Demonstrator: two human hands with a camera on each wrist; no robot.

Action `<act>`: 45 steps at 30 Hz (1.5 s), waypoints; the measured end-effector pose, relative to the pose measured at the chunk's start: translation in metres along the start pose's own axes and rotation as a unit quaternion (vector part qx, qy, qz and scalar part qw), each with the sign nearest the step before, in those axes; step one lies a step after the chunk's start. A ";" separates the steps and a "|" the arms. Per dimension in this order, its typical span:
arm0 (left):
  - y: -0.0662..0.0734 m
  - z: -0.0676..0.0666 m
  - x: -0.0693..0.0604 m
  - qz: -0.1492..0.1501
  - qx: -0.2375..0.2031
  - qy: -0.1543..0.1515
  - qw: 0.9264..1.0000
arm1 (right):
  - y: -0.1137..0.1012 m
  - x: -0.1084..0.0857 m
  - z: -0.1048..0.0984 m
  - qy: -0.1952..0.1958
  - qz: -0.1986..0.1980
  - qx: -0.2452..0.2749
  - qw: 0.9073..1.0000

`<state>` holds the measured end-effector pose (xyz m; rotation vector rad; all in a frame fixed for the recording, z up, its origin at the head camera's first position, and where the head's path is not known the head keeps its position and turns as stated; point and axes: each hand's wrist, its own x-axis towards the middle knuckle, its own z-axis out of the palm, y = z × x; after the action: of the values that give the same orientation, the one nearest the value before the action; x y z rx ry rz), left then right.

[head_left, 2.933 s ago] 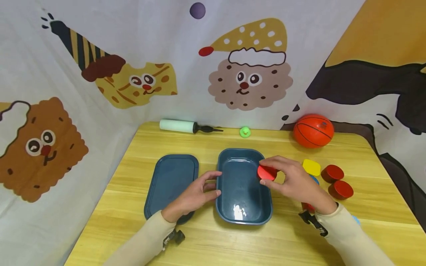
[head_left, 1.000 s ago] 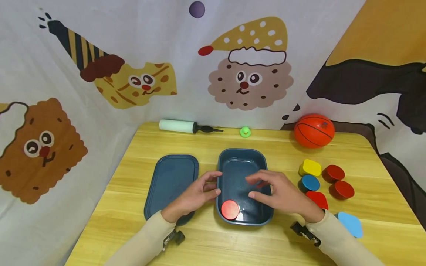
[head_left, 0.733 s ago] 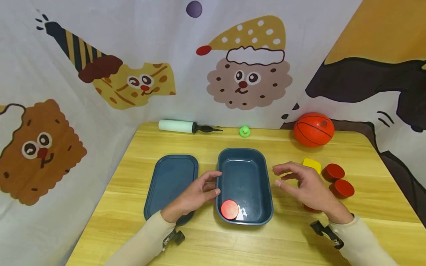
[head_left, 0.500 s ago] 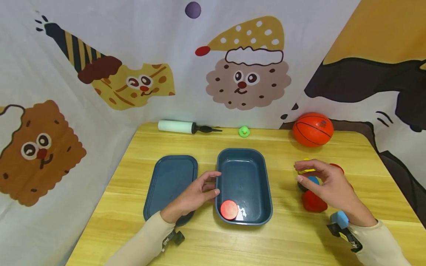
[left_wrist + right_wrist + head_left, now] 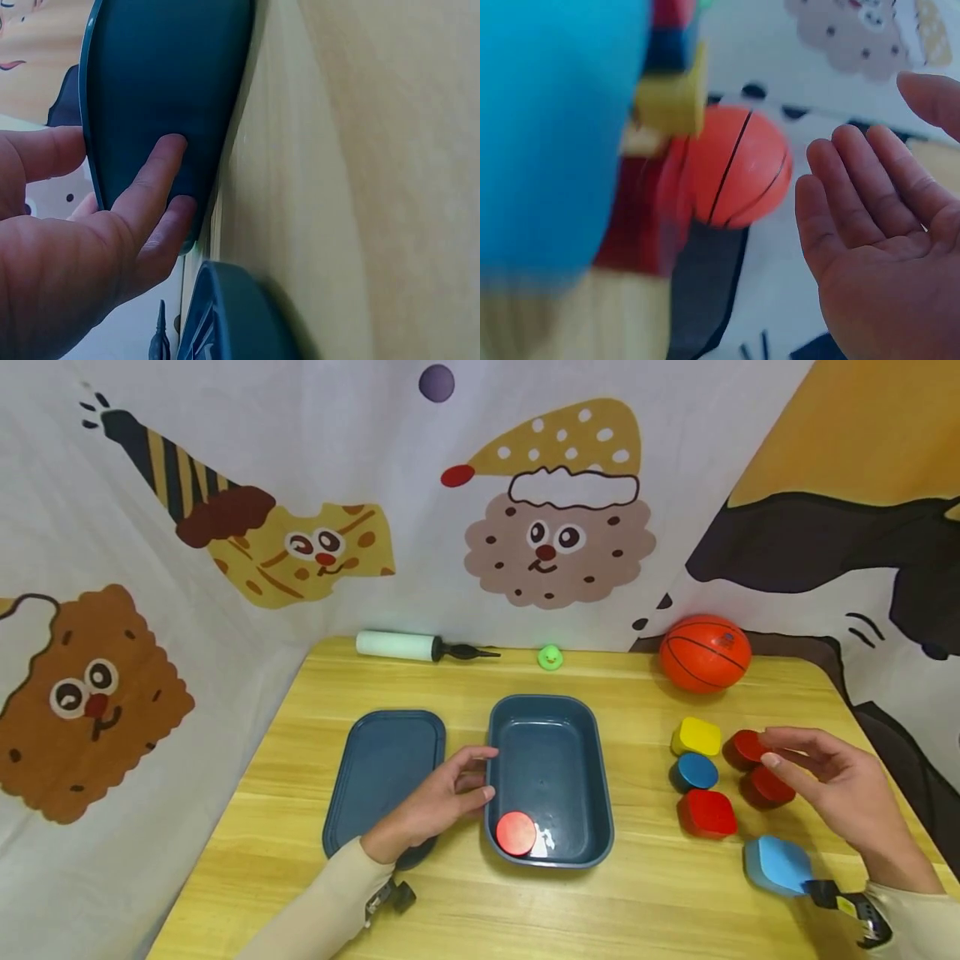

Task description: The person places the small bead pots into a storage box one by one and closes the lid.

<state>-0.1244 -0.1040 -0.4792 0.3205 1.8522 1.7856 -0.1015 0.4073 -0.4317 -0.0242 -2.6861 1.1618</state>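
My left hand [image 5: 438, 789] rests against the left side of a dark blue rectangular container [image 5: 551, 777]; in the left wrist view its fingertips [image 5: 174, 142] touch the outer wall. Inside, at the near left corner, lies a red round block [image 5: 516, 833]. My right hand [image 5: 847, 785] hovers, fingers spread and holding nothing, by two dark red round blocks [image 5: 746, 748], partly covering them. Left of these are a yellow block [image 5: 696, 737], a blue round block [image 5: 694, 772] and a red square block [image 5: 708, 814]. A light blue block [image 5: 777, 865] sits nearest the right wrist.
A flat dark blue lid [image 5: 386, 768] lies left of the container, partly under my left forearm. Along the back edge are a white hand pump [image 5: 397, 645], a small green duck [image 5: 551, 657] and an orange basketball [image 5: 705, 653]. A printed cloth hangs behind the wooden table [image 5: 480, 914].
The red round block was let go in the container and lies at its near left corner. My right hand has moved right, away from the container, past the blocks. The left hand stays put.
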 end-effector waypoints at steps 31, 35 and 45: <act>0.003 -0.003 0.000 0.005 -0.011 -0.012 1.000 | 0.084 -0.010 -0.001 -0.166 0.105 -0.059 0.979; 0.002 -0.003 0.001 0.005 -0.009 -0.014 1.000 | 0.084 -0.009 -0.001 -0.170 0.102 -0.064 0.978; -0.002 -0.005 0.002 0.008 -0.011 -0.012 1.000 | 0.078 -0.009 -0.003 -0.146 0.090 -0.074 0.982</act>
<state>-0.1283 -0.1069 -0.4821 0.3478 1.8169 1.8045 -0.0977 0.4624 -0.4877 -0.1329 -3.0821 1.0831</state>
